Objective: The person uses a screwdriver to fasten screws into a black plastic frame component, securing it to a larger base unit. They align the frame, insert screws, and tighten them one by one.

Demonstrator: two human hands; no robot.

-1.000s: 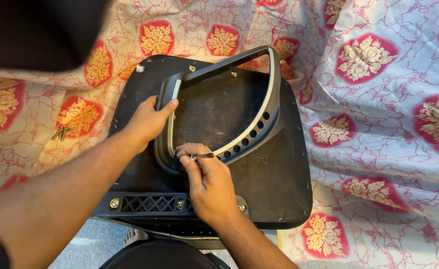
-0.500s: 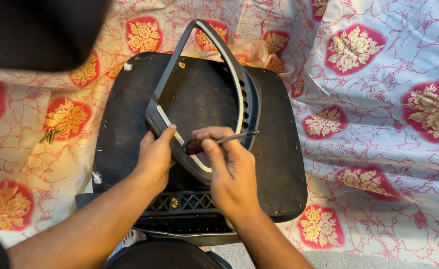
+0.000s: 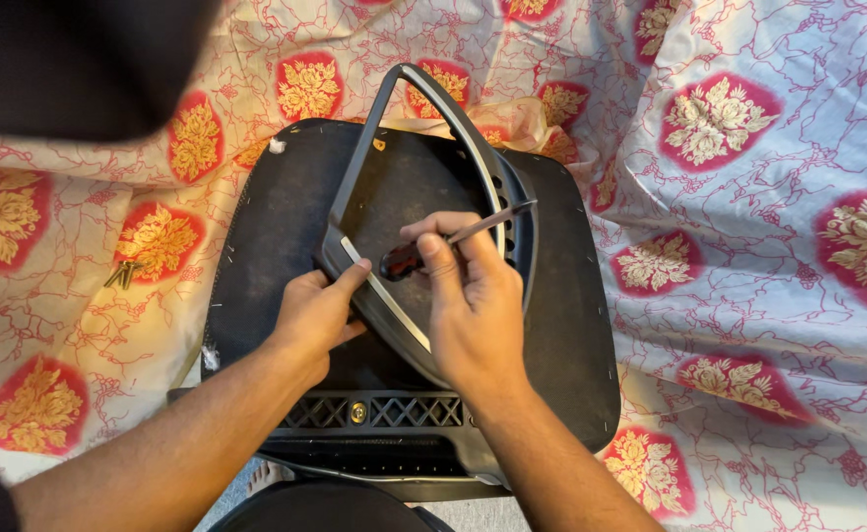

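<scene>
Gripping the armrest [image 3: 423, 187] at its lower corner, left hand [image 3: 315, 315] has its fingers curled around the frame and the thumb up along the inner edge. Right hand [image 3: 473, 305] is closed on a screwdriver [image 3: 453, 238]: dark handle pinched between thumb and fingers, shaft running up-right across the armrest's slotted side. Tip sits at or near one of the slots; can't tell if it's seated in anything. Armrest is a grey loop, tilted, lying on the upturned black seat [image 3: 276, 246], roughly centre. Seat underside faces up, with a lattice bracket [image 3: 374, 411] at its near edge. All of it rests on a floral sheet [image 3: 748, 197], white with red and gold medallions. Small dark bits [image 3: 123, 273] lie on the sheet, left of the seat.
</scene>
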